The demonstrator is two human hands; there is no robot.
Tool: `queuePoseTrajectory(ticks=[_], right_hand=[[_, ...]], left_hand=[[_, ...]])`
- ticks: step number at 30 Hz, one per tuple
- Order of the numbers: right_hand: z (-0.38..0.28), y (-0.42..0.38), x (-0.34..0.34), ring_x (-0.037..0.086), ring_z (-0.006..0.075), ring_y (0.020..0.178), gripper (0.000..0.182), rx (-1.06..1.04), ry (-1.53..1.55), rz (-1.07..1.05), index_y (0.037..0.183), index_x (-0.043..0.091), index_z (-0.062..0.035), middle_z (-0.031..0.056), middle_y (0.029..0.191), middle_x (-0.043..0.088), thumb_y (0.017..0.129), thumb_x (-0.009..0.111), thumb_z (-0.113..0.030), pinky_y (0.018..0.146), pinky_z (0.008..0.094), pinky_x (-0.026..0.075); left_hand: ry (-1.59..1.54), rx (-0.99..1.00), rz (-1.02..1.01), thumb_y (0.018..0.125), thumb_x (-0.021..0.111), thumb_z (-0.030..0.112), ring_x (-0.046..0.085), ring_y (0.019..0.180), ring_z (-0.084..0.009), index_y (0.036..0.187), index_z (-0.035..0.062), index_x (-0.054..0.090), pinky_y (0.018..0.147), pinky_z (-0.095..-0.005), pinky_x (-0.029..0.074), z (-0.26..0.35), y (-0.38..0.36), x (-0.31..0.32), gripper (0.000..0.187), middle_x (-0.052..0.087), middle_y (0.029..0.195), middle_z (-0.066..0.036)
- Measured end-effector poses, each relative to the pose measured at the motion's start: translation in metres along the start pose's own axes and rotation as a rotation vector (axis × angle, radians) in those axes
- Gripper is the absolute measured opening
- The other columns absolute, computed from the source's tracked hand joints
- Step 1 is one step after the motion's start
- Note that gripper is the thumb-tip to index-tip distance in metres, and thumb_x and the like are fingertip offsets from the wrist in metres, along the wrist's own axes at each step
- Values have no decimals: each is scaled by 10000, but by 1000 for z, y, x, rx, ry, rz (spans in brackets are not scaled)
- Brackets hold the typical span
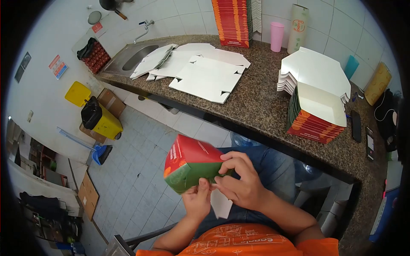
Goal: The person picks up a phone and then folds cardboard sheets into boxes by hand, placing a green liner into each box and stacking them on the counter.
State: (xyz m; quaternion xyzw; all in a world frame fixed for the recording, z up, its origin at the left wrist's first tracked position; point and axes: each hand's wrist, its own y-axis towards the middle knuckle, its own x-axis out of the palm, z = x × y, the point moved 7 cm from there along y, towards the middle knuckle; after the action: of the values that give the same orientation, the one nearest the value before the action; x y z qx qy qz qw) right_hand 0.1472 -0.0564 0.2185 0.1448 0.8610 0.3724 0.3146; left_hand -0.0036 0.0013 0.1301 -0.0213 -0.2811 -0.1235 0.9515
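Observation:
A red and green cardboard box (194, 164) is held above my lap, tilted, with a white flap hanging below it. My left hand (197, 199) grips its lower green side, thumb up against the card. Around the right end of the box curl the fingers of my right hand (241, 181). On the counter, flat white box blanks (209, 77) lie in a loose pile. Nested red and green boxes with white insides (318, 123) stand at the right of the counter.
The granite counter (256, 98) runs across in front of me, with a sink (141, 57) at its left. At its back are a tall stack of red boxes (232, 23), a pink cup (276, 36) and a roll (297, 30). Phones (355, 126) lie at the right.

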Motion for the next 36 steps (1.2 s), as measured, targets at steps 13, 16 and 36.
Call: queuePoseTrajectory(ticks=[13,16,36], right_hand=[[24,1,-12,659,391,1129,301,28,131,-206,1138,592,-38,169,1181,653,966,767,-211,1086,499,459],[42,-19,-31,670,353,1034,252,362,396,229,1088,574,-44,153,1097,646,966,761,-161,998,508,510],[50,-37,36,543,60,755,355,816,948,-208,959,691,25,16,778,642,1122,592,-275,682,305,488]], left_hand=[[1326,249,-784,938,751,40,706,688,-321,1120,32,738,953,-429,527,45,2,37,182,740,803,-140],[985,-34,-394,922,792,54,734,728,-267,1270,48,685,888,-378,531,46,16,23,364,740,781,-128],[1108,720,-278,607,1017,320,396,1416,-527,1433,190,526,1120,-607,377,28,-10,45,970,357,1517,-333]])
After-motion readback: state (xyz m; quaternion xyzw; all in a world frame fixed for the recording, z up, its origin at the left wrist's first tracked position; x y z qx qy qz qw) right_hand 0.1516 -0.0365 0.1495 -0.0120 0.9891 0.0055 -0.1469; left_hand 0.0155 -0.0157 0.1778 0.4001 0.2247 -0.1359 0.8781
